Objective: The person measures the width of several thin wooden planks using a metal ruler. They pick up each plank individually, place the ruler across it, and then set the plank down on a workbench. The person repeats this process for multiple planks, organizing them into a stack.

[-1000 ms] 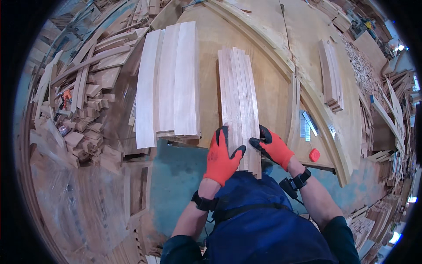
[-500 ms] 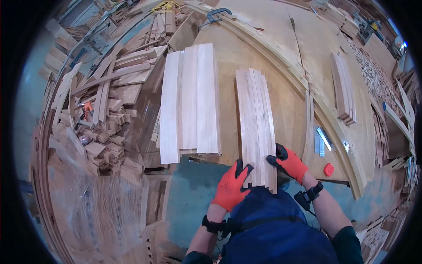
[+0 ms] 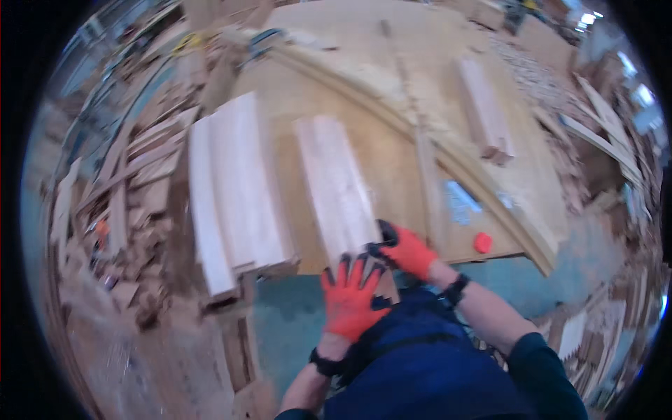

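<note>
A stack of curved pale wooden strips (image 3: 338, 189) lies lengthwise on the plywood table (image 3: 399, 168), its near end by my body. My left hand (image 3: 352, 297), in an orange glove with black fingertips, lies over that near end with fingers spread. At the right edge of the stack is my right hand (image 3: 408, 250), gloved alike, its thumb on top and its fingers along the side. Motion blur softens both hands and the wood. To the left rests a wider group of pale curved boards (image 3: 238, 182).
A long curved wooden form (image 3: 392, 115) crosses the table, with a blue clamp (image 3: 264, 40) at its far end. Right of it lies another strip bundle (image 3: 484, 112). A metal square (image 3: 462, 201) and a red tape measure (image 3: 482, 243) sit near the right edge. Offcuts (image 3: 140, 168) are heaped at left.
The view has swung, so the table and wood appear shifted left. My left hand has gone from gripping the strips' left side to lying spread over their near end. My right hand stays at the right edge.
</note>
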`<state>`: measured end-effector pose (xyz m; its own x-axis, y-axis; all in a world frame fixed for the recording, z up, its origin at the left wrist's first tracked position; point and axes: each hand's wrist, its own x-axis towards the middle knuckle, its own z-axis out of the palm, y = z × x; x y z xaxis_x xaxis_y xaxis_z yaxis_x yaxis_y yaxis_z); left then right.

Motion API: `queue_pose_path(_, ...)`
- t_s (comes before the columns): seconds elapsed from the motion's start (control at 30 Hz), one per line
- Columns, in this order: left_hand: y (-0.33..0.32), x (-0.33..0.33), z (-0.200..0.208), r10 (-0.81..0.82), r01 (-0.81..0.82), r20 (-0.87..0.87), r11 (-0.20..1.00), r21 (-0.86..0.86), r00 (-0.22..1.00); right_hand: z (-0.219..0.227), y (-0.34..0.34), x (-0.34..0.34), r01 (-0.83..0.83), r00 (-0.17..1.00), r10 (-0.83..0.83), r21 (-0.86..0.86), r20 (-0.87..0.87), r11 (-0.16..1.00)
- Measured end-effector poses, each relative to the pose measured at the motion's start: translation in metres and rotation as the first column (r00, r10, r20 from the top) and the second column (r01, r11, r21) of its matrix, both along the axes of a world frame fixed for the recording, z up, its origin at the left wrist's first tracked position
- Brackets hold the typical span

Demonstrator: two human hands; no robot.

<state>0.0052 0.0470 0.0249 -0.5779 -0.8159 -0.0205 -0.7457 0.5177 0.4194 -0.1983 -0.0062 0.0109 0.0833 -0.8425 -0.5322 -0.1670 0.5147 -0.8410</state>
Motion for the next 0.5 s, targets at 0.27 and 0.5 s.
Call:
queue_pose_path(0.27, -0.002, -0.012, -0.012, -0.001, 0.001, -0.003, 0.988, -0.155, 1.000, -0.001, -0.006, -0.005, -0.035, 0.975, -0.018, -0.234, -0.220, 0.971)
queue_pose_path(0.5, -0.003, -0.019, -0.013, 0.030, -0.025, 0.025, 0.987, -0.156, 0.999, 0.020, -0.002, -0.060, -0.174, 0.920, 0.013, -0.378, -0.393, 0.909)
